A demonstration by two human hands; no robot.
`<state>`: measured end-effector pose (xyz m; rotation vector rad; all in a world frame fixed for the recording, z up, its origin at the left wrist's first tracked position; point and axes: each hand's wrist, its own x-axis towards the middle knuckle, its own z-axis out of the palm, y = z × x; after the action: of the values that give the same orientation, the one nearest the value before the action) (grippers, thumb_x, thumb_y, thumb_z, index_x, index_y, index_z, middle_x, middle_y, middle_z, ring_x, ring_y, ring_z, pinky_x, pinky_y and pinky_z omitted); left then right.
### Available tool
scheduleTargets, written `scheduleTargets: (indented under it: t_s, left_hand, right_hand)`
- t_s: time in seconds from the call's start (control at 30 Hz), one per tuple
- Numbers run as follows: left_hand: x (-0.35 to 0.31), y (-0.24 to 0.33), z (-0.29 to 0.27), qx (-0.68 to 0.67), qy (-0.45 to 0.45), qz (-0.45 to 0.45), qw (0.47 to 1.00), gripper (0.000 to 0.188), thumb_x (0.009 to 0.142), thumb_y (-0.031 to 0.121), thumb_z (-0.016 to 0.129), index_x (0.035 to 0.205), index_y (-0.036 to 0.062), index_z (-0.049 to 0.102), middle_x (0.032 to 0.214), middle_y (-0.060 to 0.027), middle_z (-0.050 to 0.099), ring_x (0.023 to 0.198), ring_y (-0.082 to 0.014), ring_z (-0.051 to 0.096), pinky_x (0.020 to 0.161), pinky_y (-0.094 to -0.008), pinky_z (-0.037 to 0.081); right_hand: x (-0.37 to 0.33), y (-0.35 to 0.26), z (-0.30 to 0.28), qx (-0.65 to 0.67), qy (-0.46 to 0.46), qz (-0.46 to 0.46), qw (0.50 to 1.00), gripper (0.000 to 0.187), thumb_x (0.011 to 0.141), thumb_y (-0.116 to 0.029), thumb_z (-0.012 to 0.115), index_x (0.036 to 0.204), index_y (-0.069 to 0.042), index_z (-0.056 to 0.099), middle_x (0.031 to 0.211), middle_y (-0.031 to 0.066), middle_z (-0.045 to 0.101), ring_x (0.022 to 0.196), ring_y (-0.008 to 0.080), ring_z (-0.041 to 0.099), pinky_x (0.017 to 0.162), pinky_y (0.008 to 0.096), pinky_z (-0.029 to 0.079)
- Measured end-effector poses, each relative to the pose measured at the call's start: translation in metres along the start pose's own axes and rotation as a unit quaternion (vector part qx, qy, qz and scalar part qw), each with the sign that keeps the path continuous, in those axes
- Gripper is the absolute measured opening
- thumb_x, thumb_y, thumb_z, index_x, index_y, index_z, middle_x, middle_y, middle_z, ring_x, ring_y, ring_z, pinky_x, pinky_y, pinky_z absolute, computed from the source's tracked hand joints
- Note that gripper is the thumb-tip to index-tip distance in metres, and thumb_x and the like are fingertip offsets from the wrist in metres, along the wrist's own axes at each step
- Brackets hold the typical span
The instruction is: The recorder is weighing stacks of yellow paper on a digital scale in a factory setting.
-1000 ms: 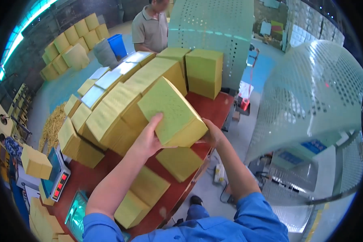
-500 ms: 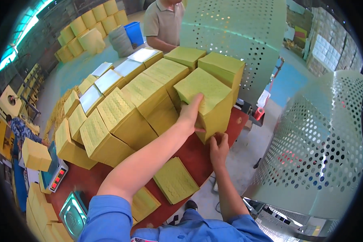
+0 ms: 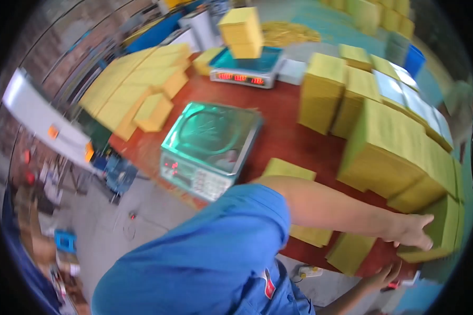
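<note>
Two weighing scales (image 3: 211, 148) (image 3: 244, 67); one blue bin (image 3: 414, 59); two hands (image 3: 411, 231) (image 3: 384, 276); yellow packs too many to count.

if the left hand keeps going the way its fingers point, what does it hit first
Probably the yellow-green block at the right end of the red table. The left hand points right and already lies against or just over it; the blur hides actual contact.

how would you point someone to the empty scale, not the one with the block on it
Start at the red table. Near its front edge, left of the stacked yellow blocks, sits a scale with a bare shiny steel pan. The other scale, farther back, carries a yellow block.
</note>
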<state>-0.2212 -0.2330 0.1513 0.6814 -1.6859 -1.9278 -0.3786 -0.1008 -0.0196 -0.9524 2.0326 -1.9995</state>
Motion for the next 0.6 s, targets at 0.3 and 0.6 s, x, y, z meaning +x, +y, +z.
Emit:
scheduleTargets:
  t_s: [0.3,0.6]
  left_hand:
    - [-0.500,-0.016,-0.290,0.146,0.488,0.016,0.860,0.034,0.093,0.029,0.062,0.112,0.0017,0.065,0.107,-0.0102,0.069,0.096,-0.0167,0.066,0.080,-0.0298,0.053]
    - [-0.738,-0.083,-0.515,0.426,0.664,-0.251,0.562,0.093,0.079,0.062,0.065,0.149,0.0112,0.032,0.150,-0.0236,0.035,0.135,-0.0401,0.039,0.108,-0.0445,0.038]
  right_hand:
    - [-0.233,-0.209,0.138,0.223,-0.360,-0.078,0.902,0.027,0.088,0.001,0.043,0.110,0.004,0.057,0.093,0.0104,0.059,0.086,0.0150,0.052,0.084,0.0301,0.042]
    - [-0.540,-0.324,0.289,0.206,-0.718,-0.004,0.665,0.019,0.084,0.008,0.057,0.100,0.002,0.064,0.090,0.0124,0.067,0.085,0.0180,0.065,0.075,0.0282,0.051]
